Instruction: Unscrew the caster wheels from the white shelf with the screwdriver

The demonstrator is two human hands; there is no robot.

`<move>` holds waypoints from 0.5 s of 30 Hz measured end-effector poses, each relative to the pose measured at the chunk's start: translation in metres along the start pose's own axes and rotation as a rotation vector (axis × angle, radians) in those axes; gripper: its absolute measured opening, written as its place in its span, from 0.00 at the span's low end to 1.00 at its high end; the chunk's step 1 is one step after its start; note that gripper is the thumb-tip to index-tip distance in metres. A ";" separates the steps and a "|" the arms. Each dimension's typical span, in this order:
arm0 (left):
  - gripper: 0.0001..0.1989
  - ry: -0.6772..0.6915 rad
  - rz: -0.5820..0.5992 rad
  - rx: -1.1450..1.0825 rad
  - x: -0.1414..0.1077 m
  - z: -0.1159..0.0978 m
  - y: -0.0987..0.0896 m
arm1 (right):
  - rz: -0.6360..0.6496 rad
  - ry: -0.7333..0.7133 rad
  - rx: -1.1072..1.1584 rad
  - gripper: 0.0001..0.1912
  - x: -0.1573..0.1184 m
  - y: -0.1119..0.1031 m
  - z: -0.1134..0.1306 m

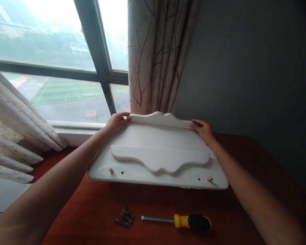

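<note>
A white board with rounded corners (pixel 142 137) lies on the table. Along its far edge stands a wavy-edged white panel (pixel 160 119), upright. My left hand (pixel 118 121) pinches the panel's left end, and my right hand (pixel 203 130) grips its right end, thumbs on the near face. A second wavy white panel (pixel 160 158) lies flat across the middle of the board, curved edge toward me. Near the board's front edge, a wooden dowel (pixel 111 170) sticks up at the left and another dowel (pixel 209 179) at the right, each beside a dark hole.
On the reddish-brown table (pixel 97 211), in front of the board, lie several metal screws (pixel 126 216) and a yellow-and-black screwdriver (pixel 188 222), tip pointing left. A window (pixel 66 85) and a patterned curtain (pixel 155 58) stand behind, with a grey wall (pixel 244 68) at the right.
</note>
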State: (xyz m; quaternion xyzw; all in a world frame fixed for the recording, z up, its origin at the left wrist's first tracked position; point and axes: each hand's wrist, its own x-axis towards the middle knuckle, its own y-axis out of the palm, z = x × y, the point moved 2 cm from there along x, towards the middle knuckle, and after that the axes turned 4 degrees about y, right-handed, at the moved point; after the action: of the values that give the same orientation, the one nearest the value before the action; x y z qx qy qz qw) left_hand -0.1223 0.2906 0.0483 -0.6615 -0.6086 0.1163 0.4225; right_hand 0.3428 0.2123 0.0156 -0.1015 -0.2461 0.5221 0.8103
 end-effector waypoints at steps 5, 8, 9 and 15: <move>0.28 -0.042 0.000 -0.039 0.001 0.003 0.001 | -0.038 0.000 0.030 0.27 -0.001 0.000 0.002; 0.30 -0.061 -0.006 -0.066 0.000 0.004 0.001 | -0.049 -0.005 0.044 0.26 -0.001 0.001 0.003; 0.31 -0.063 -0.008 -0.072 -0.001 0.005 0.001 | -0.050 -0.006 0.048 0.26 -0.001 0.001 0.003; 0.28 -0.053 -0.015 -0.081 -0.001 0.005 0.002 | -0.054 -0.009 0.058 0.26 -0.001 0.001 -0.001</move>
State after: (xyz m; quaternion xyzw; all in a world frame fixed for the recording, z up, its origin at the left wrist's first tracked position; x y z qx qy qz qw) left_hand -0.1249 0.2917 0.0431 -0.6702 -0.6286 0.1057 0.3801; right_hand 0.3420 0.2118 0.0140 -0.0690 -0.2373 0.5075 0.8255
